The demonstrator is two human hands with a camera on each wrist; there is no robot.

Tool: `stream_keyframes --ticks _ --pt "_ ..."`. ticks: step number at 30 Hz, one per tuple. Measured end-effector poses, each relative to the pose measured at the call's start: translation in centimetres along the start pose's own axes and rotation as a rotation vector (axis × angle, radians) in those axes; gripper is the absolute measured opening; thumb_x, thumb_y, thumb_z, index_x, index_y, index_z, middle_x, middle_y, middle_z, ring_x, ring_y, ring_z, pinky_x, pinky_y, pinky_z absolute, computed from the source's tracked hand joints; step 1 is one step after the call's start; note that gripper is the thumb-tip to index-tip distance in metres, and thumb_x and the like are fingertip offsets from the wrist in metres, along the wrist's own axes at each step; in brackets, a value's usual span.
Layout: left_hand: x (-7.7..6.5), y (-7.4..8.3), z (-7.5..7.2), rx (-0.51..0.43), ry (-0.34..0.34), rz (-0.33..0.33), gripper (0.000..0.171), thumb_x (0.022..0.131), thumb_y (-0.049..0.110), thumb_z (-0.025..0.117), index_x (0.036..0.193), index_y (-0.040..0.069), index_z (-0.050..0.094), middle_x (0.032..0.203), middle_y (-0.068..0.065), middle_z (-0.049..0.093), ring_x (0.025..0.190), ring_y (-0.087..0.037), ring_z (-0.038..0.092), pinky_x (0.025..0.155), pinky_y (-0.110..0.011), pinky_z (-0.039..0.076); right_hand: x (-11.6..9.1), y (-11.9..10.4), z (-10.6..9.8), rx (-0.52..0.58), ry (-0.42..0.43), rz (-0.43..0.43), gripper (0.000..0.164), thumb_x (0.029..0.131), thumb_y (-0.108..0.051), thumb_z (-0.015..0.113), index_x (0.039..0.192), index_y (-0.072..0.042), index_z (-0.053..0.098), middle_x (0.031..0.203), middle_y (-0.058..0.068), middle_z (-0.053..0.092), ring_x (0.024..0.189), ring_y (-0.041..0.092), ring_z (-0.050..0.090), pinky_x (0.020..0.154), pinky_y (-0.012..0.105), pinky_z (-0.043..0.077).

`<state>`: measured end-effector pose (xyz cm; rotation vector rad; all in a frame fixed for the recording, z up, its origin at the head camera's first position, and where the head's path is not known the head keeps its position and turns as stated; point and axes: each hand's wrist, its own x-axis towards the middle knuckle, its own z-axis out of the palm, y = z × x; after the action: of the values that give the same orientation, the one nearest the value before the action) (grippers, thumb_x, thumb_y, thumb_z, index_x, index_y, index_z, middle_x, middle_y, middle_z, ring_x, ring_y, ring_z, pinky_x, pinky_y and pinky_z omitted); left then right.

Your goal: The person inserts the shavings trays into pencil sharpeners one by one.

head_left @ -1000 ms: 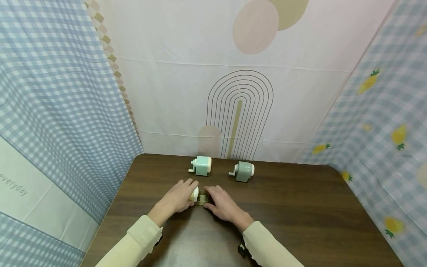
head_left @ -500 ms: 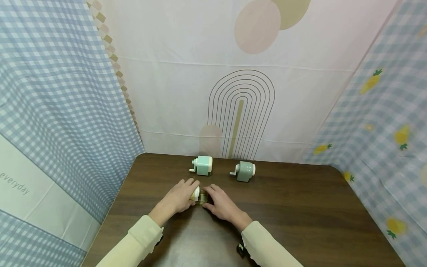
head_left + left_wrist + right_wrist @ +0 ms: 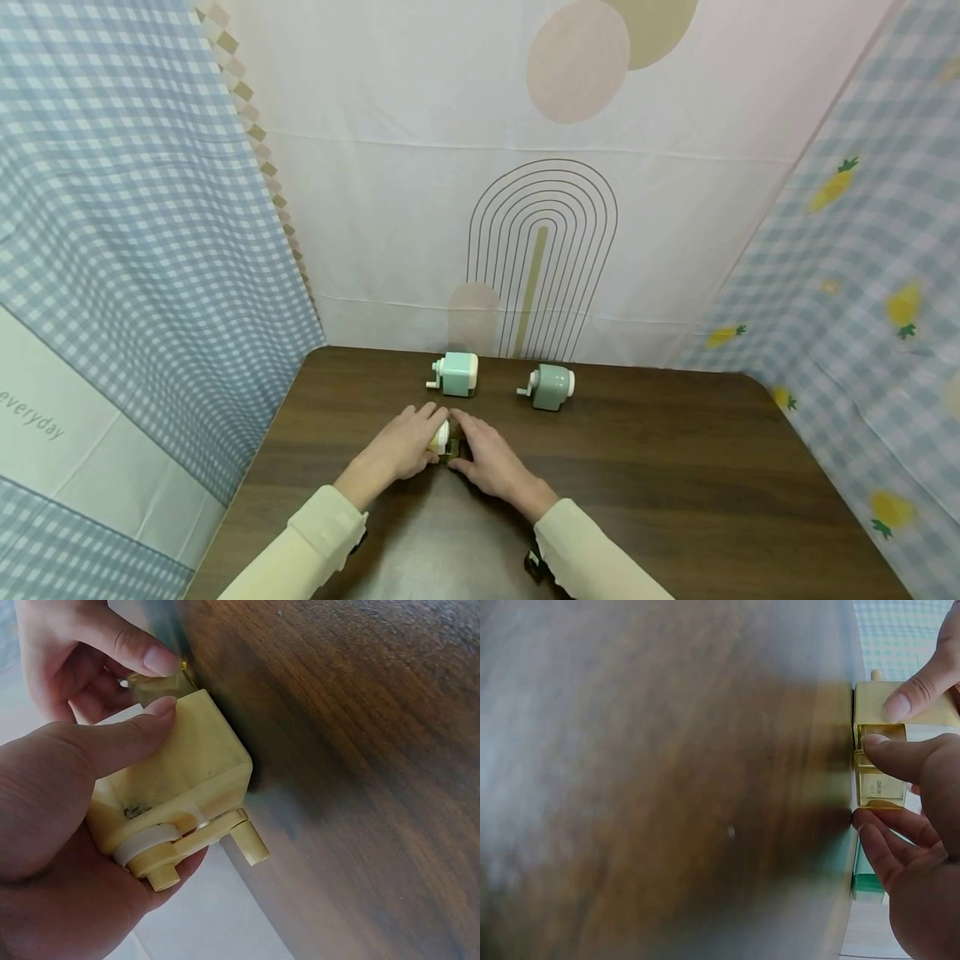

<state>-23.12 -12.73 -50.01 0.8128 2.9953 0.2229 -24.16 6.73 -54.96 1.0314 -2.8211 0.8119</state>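
Note:
A yellow crank pencil sharpener (image 3: 199, 742) with a white collar sits in my left hand (image 3: 396, 443), the thumb across its side. Its crank handle (image 3: 253, 844) points away from the right hand in the left wrist view. My right hand (image 3: 495, 462) pinches a clear amber shavings drawer (image 3: 883, 786), thumb on one side and fingertips at the far end. The drawer lines up with the sharpener's end and lies partly within it; how deep is hidden by the thumbs. Both hands are low over the tabletop.
A mint-green crank sharpener (image 3: 456, 373) and a grey-green one (image 3: 552, 387) stand behind the hands on the brown wooden table (image 3: 675, 467). A white patterned cloth (image 3: 375, 225) hangs behind the table; checked cloths flank both sides.
My right hand has moved left toward the left hand, and less of the amber drawer shows between them. The left hand stays on the yellow sharpener.

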Motion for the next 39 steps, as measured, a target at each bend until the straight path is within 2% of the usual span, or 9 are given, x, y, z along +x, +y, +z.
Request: stream_keyframes --ticks 6,18,39 --pt "0.0 0.06 -0.08 0.011 0.001 0.003 0.06 0.084 0.02 0.085 0.133 0.008 0.052 0.125 -0.011 0.058 0.098 -0.033 0.058 0.086 -0.044 0.055 0.16 -0.07 0.14 0.008 -0.005 0.024 0.086 0.09 -0.025 0.08 0.158 -0.006 0.031 0.153 0.014 0.048 0.134 0.03 0.05 0.106 0.048 0.049" --pt "-0.15 0.2 -0.54 0.007 -0.005 0.006 0.058 0.085 0.019 0.084 0.131 0.005 0.051 0.124 -0.011 0.058 0.095 -0.032 0.057 0.085 -0.044 0.055 0.33 0.0 0.3 0.019 0.005 0.048 0.088 0.089 -0.028 0.082 0.158 -0.011 0.03 0.149 0.013 0.053 0.128 0.029 0.055 0.102 0.048 0.052" --pt "-0.07 -0.03 0.05 0.013 0.011 0.006 0.059 0.085 0.02 0.085 0.131 0.006 0.051 0.126 -0.012 0.058 0.097 -0.033 0.058 0.086 -0.044 0.056 0.49 -0.06 0.59 0.024 0.028 0.012 0.086 0.088 -0.028 0.082 0.156 -0.007 0.033 0.145 0.014 0.056 0.124 0.029 0.058 0.099 0.047 0.054"
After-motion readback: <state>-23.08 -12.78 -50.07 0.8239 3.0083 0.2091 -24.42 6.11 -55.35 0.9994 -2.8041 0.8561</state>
